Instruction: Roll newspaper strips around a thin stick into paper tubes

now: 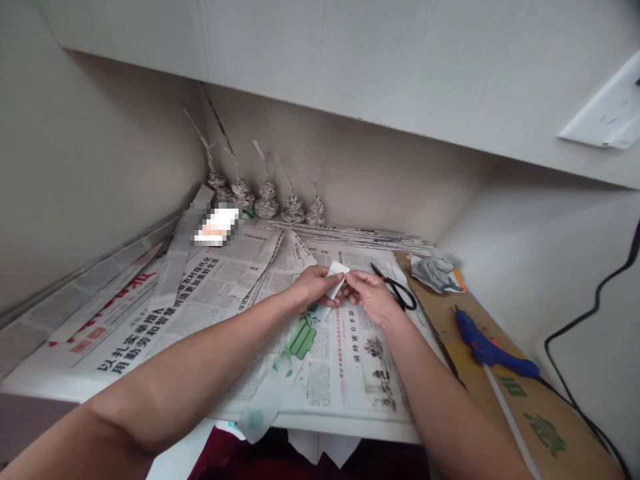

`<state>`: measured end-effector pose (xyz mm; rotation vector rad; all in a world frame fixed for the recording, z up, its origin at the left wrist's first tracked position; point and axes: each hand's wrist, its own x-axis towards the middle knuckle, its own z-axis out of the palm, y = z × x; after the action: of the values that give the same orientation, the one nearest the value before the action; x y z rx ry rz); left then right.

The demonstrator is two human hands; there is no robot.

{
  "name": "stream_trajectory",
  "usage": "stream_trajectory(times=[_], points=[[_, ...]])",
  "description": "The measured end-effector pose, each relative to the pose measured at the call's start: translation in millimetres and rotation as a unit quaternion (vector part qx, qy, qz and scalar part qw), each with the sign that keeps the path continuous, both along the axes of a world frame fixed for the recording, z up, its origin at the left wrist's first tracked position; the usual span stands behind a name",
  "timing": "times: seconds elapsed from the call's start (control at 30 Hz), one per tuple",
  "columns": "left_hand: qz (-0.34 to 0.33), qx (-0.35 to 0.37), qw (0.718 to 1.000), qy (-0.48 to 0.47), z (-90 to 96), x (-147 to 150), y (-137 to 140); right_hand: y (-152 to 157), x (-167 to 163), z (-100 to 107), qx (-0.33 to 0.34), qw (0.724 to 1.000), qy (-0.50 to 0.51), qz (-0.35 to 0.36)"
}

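Where newspaper (325,393) covers our table (390,432): left hand (315,285), right hand (371,293) pinching white paper (339,269).
Cardboard (550,408): four o'clock, under glue gun (483,348).
Wall (375,177): twelve o'clock, behind coiled figures (267,201).

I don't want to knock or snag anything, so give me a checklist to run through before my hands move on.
1. White piece held: ok, in the left hand, with the right hand at its edge.
2. Scissors clear of the right hand: cannot tell; the hand partly hides them.
3. Blue glue gun away from the hands: ok, lying on the cardboard.
4. Glue gun cool: cannot tell.
5. Paper strip fully on the table: not ok, it juts past the near edge.
6. Woven paper figures upright: ok, standing at the back.
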<state>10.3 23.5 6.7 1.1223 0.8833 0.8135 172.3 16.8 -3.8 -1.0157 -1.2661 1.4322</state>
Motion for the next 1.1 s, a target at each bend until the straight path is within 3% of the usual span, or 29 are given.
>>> stream_trajectory(times=[0.23,0.57,0.87,1.1], points=[[0.009,0.077,0.995,0.063,-1.4,1,-3,1,-5,0,-0.007,0.999,-0.003,-0.041],[0.035,0.206,0.962,0.174,-7.3,-2,-2,2,-4,-3,-0.008,0.998,0.006,-0.059],[0.058,0.247,0.943,0.216,-13.3,-3,0,0,-5,-2,-0.022,0.998,0.016,-0.060],[0.046,0.230,0.949,0.209,-10.8,-3,-1,1,-6,-2,-0.026,0.997,0.023,-0.063]])
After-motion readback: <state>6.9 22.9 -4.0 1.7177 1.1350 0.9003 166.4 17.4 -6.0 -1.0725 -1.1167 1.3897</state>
